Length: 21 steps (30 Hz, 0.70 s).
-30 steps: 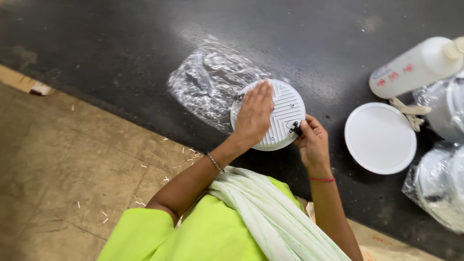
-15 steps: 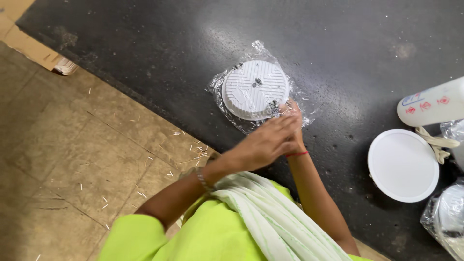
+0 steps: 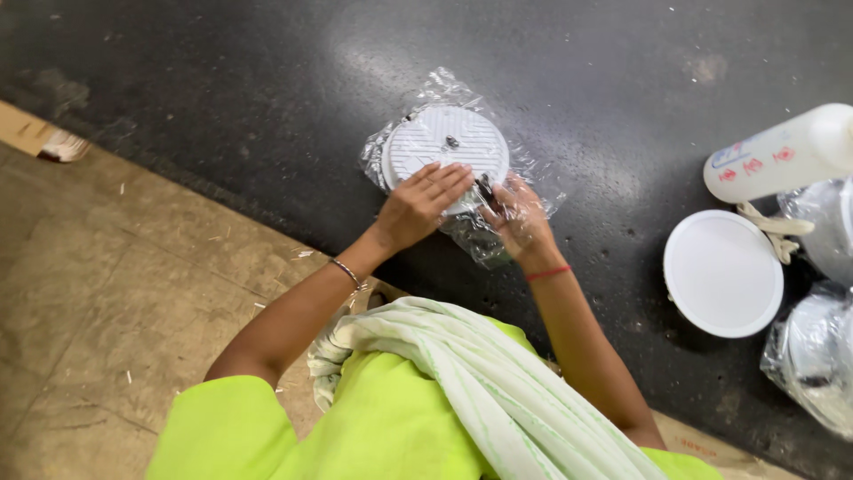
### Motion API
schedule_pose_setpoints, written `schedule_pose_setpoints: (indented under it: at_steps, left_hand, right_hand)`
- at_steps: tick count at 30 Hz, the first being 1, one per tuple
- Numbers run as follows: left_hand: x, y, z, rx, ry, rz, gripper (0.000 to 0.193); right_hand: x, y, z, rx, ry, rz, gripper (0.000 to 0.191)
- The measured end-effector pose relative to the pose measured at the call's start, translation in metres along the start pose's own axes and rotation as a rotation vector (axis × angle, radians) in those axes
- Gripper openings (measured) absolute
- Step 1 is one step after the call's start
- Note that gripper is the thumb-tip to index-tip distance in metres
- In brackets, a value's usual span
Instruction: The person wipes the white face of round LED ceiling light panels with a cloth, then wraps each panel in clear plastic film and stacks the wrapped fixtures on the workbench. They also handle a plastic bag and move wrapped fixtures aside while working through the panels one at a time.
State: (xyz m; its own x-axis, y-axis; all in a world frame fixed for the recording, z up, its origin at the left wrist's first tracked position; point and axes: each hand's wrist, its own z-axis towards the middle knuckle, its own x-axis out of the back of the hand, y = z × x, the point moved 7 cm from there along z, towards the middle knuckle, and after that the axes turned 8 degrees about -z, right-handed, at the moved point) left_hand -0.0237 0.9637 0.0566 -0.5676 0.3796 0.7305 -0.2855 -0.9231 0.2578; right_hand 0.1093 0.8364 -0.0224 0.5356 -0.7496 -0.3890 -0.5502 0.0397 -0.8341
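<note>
My left hand (image 3: 425,203) lies flat, fingers spread, on the near rim of the round white ribbed plastic disc (image 3: 446,153), which sits on the black bench (image 3: 267,98) at twelve o'clock from my grip. My right hand (image 3: 520,218), at three o'clock of the left, pinches the crinkled clear plastic bag (image 3: 484,236) around the disc. A smooth white round lid (image 3: 723,273) lies well apart at three o'clock.

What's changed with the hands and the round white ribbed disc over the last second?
The left hand came off the round white ribbed disc half a second ago and now rests on its near edge again. The right hand went into the clear plastic bag, which now wraps the disc. The flat white lid lies untouched.
</note>
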Motion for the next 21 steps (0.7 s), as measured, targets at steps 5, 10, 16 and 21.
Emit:
schedule_pose_setpoints:
  at_steps: [5,10,16,21]
  left_hand:
    - [0.035,-0.020,0.024,0.253,0.209,-0.489,0.050]
    - [0.037,-0.029,0.016,0.847,0.217,-1.338,0.043]
    - [0.005,0.014,0.015,0.889,-0.026,-1.506,0.037]
    - [-0.002,0.021,0.013,0.939,-0.097,-1.361,0.030]
  right_hand:
    - [0.016,-0.112,-0.093,0.252,-0.202,-0.302,0.030]
    - [0.040,-0.183,-0.105,0.499,-0.040,-0.276,0.023]
    - [-0.009,-0.125,-0.080,0.012,-0.317,-0.695,0.042]
    - [-0.020,-0.131,-0.081,-0.094,-0.250,-1.030,0.049]
